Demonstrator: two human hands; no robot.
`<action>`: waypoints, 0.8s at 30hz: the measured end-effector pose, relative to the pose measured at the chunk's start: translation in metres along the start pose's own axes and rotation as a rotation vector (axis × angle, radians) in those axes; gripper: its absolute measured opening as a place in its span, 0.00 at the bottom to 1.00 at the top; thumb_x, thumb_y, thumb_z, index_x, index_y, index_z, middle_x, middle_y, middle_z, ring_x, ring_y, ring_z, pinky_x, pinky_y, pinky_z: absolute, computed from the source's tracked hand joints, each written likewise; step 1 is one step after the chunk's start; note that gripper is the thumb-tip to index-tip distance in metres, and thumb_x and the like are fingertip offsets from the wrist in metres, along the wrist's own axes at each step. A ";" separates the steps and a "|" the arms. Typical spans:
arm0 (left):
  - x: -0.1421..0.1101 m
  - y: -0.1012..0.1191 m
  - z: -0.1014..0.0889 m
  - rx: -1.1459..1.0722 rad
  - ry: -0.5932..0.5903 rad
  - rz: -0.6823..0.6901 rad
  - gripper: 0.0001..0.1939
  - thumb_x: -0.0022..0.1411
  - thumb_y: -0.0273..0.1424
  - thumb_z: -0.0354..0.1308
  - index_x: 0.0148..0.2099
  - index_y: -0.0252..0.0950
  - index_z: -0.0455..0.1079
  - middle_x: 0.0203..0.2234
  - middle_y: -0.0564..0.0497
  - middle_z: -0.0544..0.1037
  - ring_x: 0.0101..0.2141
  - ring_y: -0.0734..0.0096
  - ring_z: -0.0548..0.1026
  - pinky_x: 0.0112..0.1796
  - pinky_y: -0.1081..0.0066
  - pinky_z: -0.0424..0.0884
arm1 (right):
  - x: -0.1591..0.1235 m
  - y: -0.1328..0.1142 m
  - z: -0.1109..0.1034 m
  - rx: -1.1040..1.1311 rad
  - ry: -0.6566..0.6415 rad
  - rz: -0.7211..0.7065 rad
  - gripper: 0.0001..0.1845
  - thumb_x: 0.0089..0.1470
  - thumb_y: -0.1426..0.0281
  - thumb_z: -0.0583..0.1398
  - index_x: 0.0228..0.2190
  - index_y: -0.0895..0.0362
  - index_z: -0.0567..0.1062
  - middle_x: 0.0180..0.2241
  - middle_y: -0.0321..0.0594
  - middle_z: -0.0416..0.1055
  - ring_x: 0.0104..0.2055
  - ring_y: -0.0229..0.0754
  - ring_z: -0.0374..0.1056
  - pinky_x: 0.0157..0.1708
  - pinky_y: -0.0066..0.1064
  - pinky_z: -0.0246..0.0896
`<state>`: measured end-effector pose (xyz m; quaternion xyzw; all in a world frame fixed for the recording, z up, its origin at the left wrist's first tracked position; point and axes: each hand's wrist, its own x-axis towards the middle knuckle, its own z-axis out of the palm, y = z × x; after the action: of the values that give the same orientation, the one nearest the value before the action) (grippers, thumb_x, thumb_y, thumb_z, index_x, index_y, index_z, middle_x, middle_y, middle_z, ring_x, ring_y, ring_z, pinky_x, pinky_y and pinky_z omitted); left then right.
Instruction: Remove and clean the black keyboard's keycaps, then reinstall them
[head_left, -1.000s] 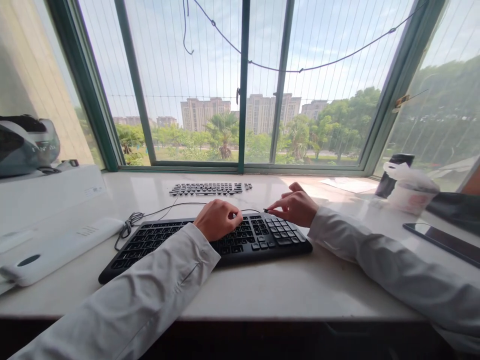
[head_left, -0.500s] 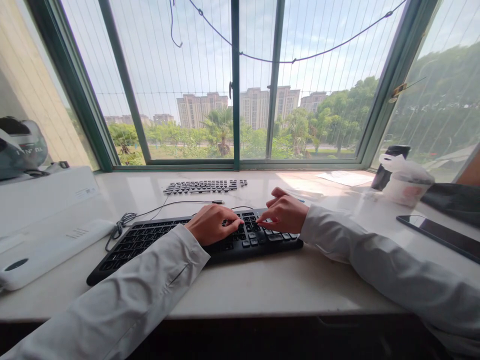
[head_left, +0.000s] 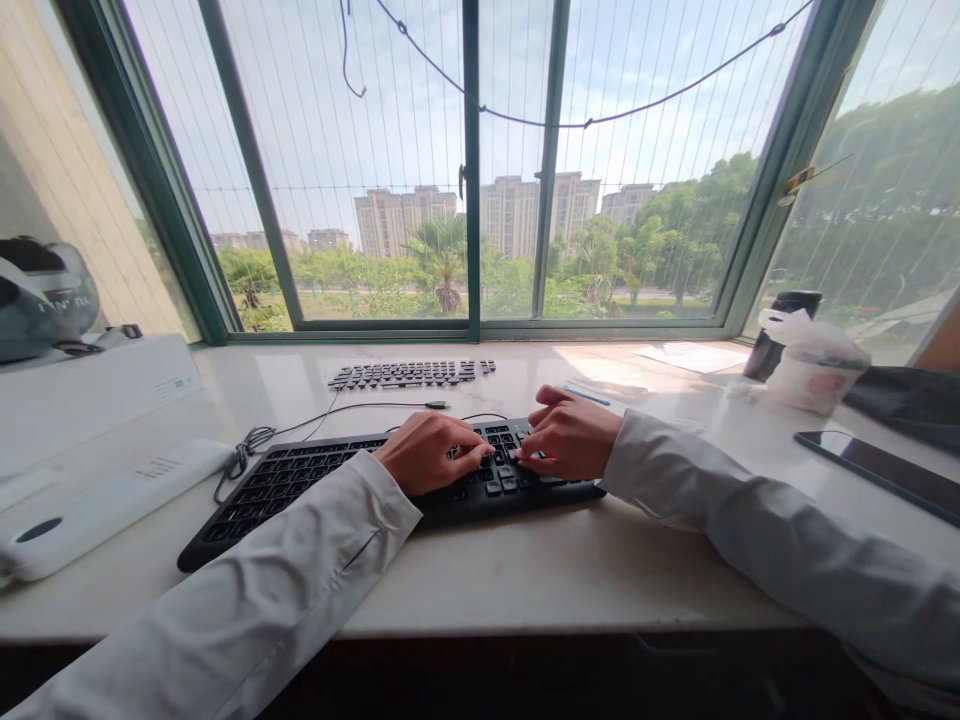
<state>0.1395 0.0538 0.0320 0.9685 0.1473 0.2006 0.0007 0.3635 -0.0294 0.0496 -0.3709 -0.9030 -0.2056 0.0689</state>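
A black keyboard (head_left: 292, 475) lies at a slant on the white tabletop. Most of its left side shows bare key sockets, while keycaps (head_left: 506, 482) sit at its right end. My left hand (head_left: 429, 452) rests over the middle, thumb and forefinger brought together near the right-hand key block. Close beside it, my right hand (head_left: 574, 437) reaches down onto that same block with curled fingers, the fingertips at the keys. Anything between the fingertips of either hand is too small or hidden to make out. Behind the keyboard, loose black keycaps (head_left: 405, 374) lie in keyboard-like rows.
A cable with a USB plug (head_left: 436, 405) runs behind the keyboard. A thin blue stick (head_left: 587, 394) lies past my right hand. Rightward are a phone (head_left: 885, 470), a bagged cup (head_left: 814, 375) and a dark bottle (head_left: 780, 330). A white device (head_left: 112, 510) stands left.
My right hand has lowered slightly, its fingers curling more over the keys and uncovering more of the blue stick. My left hand has shifted a little to the right.
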 end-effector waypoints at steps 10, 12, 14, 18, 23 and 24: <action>0.000 0.004 0.000 -0.026 -0.025 0.018 0.16 0.66 0.36 0.48 0.45 0.45 0.77 0.32 0.53 0.80 0.31 0.75 0.74 0.31 0.75 0.59 | 0.004 0.004 0.011 0.288 0.022 0.365 0.08 0.47 0.62 0.66 0.24 0.53 0.80 0.18 0.30 0.73 0.20 0.31 0.61 0.41 0.34 0.46; 0.000 0.003 0.001 -0.026 -0.026 0.022 0.16 0.66 0.36 0.48 0.45 0.44 0.77 0.33 0.53 0.80 0.31 0.74 0.74 0.31 0.75 0.59 | 0.004 0.002 0.010 0.281 0.016 0.386 0.08 0.47 0.61 0.66 0.24 0.52 0.80 0.18 0.30 0.73 0.21 0.30 0.61 0.41 0.34 0.46; 0.000 0.002 0.001 -0.025 -0.027 0.026 0.16 0.66 0.36 0.47 0.45 0.44 0.77 0.33 0.53 0.80 0.31 0.74 0.74 0.31 0.75 0.59 | 0.004 0.001 0.006 0.257 -0.001 0.347 0.08 0.49 0.62 0.65 0.24 0.53 0.80 0.19 0.30 0.73 0.22 0.30 0.61 0.42 0.34 0.45; 0.001 0.003 0.003 -0.048 -0.042 0.033 0.17 0.66 0.36 0.48 0.51 0.46 0.74 0.36 0.53 0.79 0.34 0.73 0.74 0.33 0.75 0.61 | 0.000 0.004 0.000 0.262 -0.057 0.219 0.09 0.52 0.62 0.62 0.28 0.52 0.81 0.19 0.32 0.73 0.21 0.30 0.60 0.41 0.34 0.46; 0.000 0.005 0.005 -0.024 -0.106 0.059 0.19 0.67 0.39 0.46 0.58 0.53 0.66 0.35 0.56 0.76 0.32 0.75 0.73 0.31 0.76 0.60 | -0.005 0.013 0.002 0.323 -0.072 0.176 0.12 0.53 0.59 0.61 0.30 0.51 0.82 0.19 0.33 0.73 0.20 0.30 0.58 0.41 0.34 0.47; 0.000 0.005 0.005 -0.014 -0.112 0.064 0.19 0.67 0.39 0.46 0.58 0.54 0.66 0.35 0.56 0.76 0.32 0.75 0.73 0.30 0.76 0.60 | -0.005 0.015 0.004 0.336 -0.068 0.174 0.12 0.52 0.59 0.62 0.30 0.51 0.82 0.19 0.33 0.72 0.20 0.29 0.58 0.41 0.34 0.47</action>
<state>0.1426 0.0494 0.0276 0.9824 0.1147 0.1469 0.0095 0.3777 -0.0218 0.0492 -0.4375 -0.8910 -0.0326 0.1167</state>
